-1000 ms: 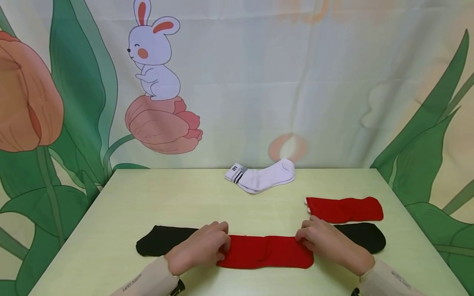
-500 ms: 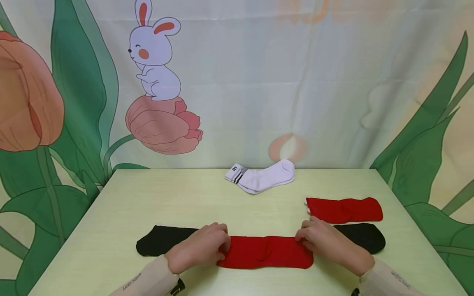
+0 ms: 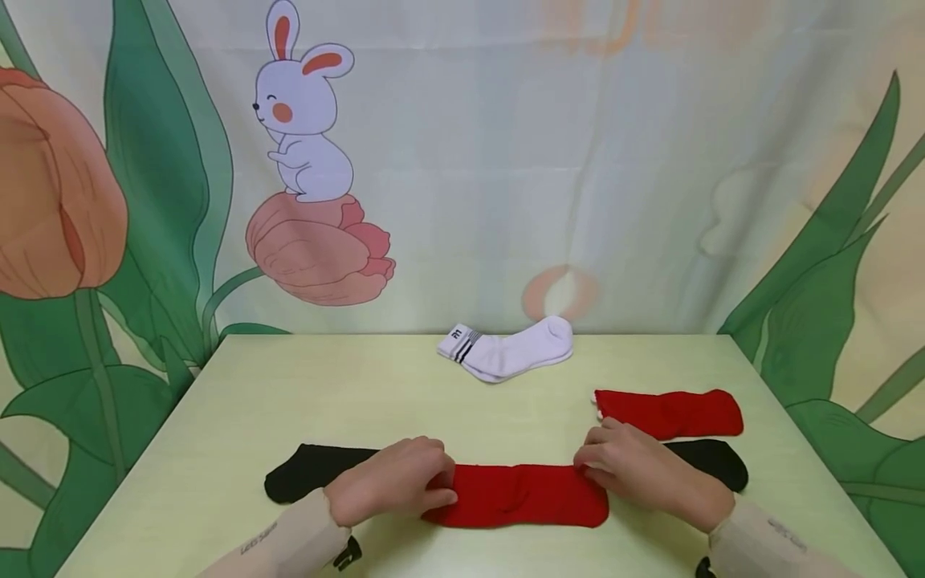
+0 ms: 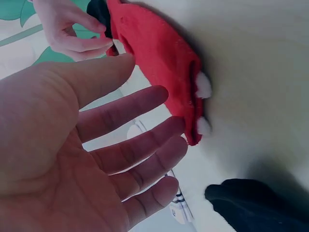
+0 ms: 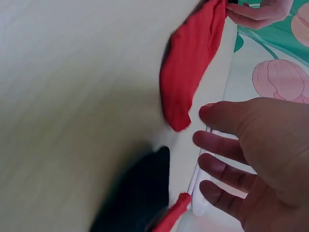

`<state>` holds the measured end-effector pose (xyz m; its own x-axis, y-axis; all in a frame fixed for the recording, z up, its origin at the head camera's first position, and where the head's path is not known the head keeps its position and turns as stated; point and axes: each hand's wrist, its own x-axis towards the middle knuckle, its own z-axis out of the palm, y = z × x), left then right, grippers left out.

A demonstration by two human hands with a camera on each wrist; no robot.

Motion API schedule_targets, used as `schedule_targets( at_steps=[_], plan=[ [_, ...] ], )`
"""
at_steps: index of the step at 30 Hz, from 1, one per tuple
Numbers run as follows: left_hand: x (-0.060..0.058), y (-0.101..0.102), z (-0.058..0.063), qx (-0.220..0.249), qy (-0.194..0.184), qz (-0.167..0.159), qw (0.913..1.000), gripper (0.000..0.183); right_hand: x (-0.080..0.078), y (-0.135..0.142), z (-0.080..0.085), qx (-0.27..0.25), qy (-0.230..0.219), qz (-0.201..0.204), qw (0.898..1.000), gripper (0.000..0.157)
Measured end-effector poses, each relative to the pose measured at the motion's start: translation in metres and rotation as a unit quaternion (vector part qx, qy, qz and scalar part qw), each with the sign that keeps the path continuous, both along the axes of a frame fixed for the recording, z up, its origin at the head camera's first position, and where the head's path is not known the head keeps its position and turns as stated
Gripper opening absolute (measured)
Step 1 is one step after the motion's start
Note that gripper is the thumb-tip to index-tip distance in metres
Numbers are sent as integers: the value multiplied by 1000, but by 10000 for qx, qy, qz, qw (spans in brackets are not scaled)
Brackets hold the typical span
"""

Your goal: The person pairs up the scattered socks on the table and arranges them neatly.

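A red sock (image 3: 520, 498) lies flat on the table between my two hands, a small crease near its middle. In the left wrist view, white bobbles (image 4: 203, 86) edge its left end. My left hand (image 3: 397, 482) hovers by that end, thumb and fingers spread, fingertips overlapping the red cloth in the left wrist view. At the sock's other end my right hand (image 3: 639, 470) has loosely bent fingers, parted from the thumb, just beside the cloth in the right wrist view. Nothing shows in either palm. Each forearm partly covers a black sock, the left one (image 3: 311, 470) and the right one (image 3: 711, 461).
A second red sock (image 3: 675, 413) with white bobbles lies behind the right hand. White socks (image 3: 513, 353) with dark stripes rest at the table's back edge. Behind the pale table (image 3: 347, 393) hangs a printed curtain (image 3: 448, 185) with a rabbit and tulips.
My left thumb has spread away from the fingers, and the left hand has shifted slightly right. The head view has tilted up a little. The socks lie as before.
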<state>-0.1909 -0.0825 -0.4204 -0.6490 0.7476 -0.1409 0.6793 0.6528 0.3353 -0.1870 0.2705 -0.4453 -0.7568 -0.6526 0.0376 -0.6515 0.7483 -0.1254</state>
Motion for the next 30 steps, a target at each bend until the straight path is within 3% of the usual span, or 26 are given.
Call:
schedule_targets(
  at_steps=[7, 14, 30],
  plan=[
    [-6, 16, 6, 119, -274, 110, 9995, 10, -2, 16, 11, -215, 703, 144, 9972, 25],
    [-14, 30, 11, 544, 165, -95, 9983, 12, -9, 38, 15, -528, 1280, 218, 9901, 32],
    [-34, 65, 13, 1102, 427, 77, 9930, 14, -19, 64, 22, -350, 1233, -734, 9890, 47]
  ],
)
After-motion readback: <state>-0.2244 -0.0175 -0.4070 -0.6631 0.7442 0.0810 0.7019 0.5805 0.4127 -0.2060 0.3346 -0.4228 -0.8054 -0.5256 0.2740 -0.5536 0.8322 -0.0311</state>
